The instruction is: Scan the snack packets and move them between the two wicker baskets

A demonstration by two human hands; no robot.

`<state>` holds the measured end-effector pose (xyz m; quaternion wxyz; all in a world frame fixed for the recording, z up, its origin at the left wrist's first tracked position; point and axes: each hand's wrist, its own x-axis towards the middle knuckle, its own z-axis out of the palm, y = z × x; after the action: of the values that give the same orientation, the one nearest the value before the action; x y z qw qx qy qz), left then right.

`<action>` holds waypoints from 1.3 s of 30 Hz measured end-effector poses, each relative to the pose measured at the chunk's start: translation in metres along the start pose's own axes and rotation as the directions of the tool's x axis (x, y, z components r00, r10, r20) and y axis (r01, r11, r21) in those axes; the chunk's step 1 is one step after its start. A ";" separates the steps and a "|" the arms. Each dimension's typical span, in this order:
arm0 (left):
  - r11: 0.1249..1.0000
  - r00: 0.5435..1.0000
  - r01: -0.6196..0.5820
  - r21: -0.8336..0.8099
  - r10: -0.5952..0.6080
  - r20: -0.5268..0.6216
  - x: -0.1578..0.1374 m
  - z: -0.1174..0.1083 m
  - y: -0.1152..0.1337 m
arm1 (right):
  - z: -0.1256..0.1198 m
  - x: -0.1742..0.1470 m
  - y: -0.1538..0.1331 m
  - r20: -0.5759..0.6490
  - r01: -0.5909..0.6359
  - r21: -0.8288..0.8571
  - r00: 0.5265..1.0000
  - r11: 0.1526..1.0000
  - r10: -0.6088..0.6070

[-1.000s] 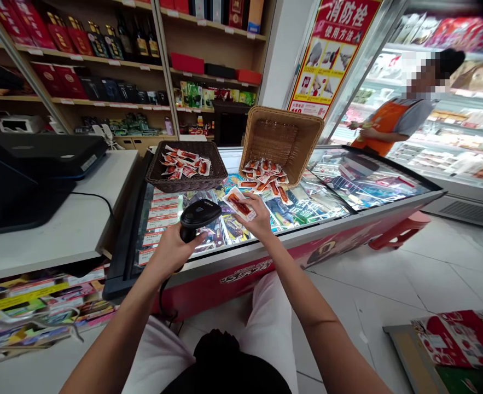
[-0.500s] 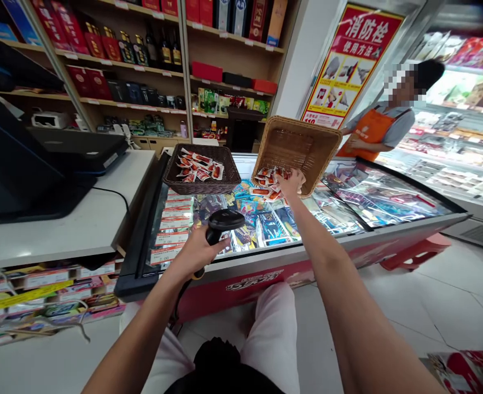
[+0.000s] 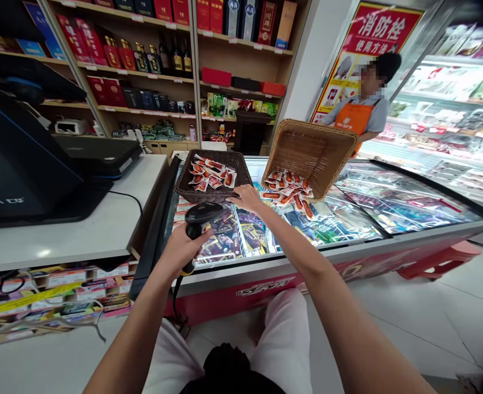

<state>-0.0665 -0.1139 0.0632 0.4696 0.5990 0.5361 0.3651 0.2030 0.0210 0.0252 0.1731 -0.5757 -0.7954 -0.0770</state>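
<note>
My left hand is wrapped round the handle of a black handheld barcode scanner, held over the front of a glass-topped freezer. My right hand grips the front right corner of a dark brown wicker basket, with its fingers at the rim. Wrapped red sausages lie in that basket. Beside it, a tan wicker basket is tipped on its side, and more wrapped sausages spill from its mouth onto the glass.
The freezer holds packaged goods under its glass. To the left is a counter with a black checkout terminal. A person in an orange apron stands behind the freezer. A red stool is at the right.
My right hand has left the sausages in the tan basket and moved left to the dark basket's corner. Several sausages now lie farther out on the glass. My left hand keeps the scanner.
</note>
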 end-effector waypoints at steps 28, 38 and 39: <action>0.997 0.996 -0.072 -0.001 0.072 -0.060 -0.029 0.006 -0.004 | -0.028 0.016 -0.030 -0.205 -0.221 0.223 0.941 0.949 0.268; 0.963 0.959 -0.187 0.196 0.222 -0.175 -0.057 0.051 -0.020 | -0.058 -0.147 -0.053 -0.364 -0.190 0.167 0.900 0.968 0.239; 0.962 0.966 -0.189 0.197 0.218 -0.136 -0.063 0.055 -0.022 | -0.058 -0.155 -0.054 -0.360 -0.202 0.169 0.898 0.965 0.251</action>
<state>-0.0314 -0.1862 0.0303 0.3290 0.6609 0.5379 0.4069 0.2058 -0.1532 0.0265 0.3675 -0.6263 -0.6778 -0.1149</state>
